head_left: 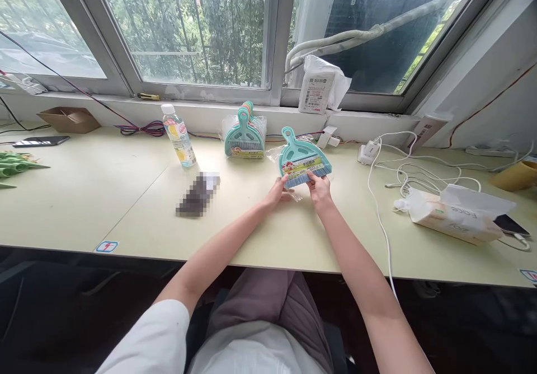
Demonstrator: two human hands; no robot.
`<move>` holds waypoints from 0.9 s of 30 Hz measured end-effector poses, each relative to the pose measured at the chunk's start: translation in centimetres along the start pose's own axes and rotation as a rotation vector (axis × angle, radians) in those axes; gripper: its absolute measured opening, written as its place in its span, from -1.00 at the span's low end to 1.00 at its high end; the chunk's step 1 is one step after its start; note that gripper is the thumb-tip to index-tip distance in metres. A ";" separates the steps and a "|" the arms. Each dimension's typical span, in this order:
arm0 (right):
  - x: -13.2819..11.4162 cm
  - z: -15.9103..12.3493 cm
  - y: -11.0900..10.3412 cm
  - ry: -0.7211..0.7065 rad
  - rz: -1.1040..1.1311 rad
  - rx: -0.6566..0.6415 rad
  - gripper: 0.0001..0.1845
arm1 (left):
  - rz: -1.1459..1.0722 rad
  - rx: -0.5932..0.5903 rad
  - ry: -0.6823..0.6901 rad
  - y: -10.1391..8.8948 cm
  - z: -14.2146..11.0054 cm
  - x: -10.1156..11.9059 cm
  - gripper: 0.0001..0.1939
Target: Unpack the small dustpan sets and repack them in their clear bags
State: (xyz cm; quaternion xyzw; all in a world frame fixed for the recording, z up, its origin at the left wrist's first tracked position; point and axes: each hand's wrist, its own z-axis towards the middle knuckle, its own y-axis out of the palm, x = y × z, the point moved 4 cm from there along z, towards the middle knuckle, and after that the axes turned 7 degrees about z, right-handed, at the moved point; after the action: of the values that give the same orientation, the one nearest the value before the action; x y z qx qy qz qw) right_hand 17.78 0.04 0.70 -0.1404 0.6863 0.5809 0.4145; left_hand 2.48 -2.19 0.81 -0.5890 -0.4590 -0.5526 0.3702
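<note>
A teal mini dustpan and brush set with a printed label is held up between my two hands over the table, its handle pointing away from me. My left hand grips its lower left corner, where a bit of clear plastic wrap hangs down. My right hand pinches the bottom edge, thumb on the bristle side. Behind it to the left, a stack of similar dustpan sets in clear wrap stands upright near the window wall.
Left of the stack stands a drink bottle, with a blurred-out dark item nearer me. A tissue pack and white cables lie on the right. An open cardboard box and a phone are far left.
</note>
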 end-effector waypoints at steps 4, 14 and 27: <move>0.6 0.6 0.0 0.043 0.010 -0.055 -0.63 | -0.079 0.112 0.114 -2.2 0.7 1.2 -0.54; 0.8 -0.5 1.2 0.199 -0.069 -0.207 -0.69 | -0.114 0.065 0.200 -2.2 0.6 0.7 -0.47; 0.8 -1.1 1.8 0.217 -0.035 -0.247 -0.65 | -0.183 0.025 0.223 -2.5 0.2 1.7 -0.35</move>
State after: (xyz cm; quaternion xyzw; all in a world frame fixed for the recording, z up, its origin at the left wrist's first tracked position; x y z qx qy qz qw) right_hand 15.62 -0.24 1.33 -0.2642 0.6479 0.6349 0.3278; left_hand 0.12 -0.97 2.28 -0.4750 -0.4735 -0.6404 0.3742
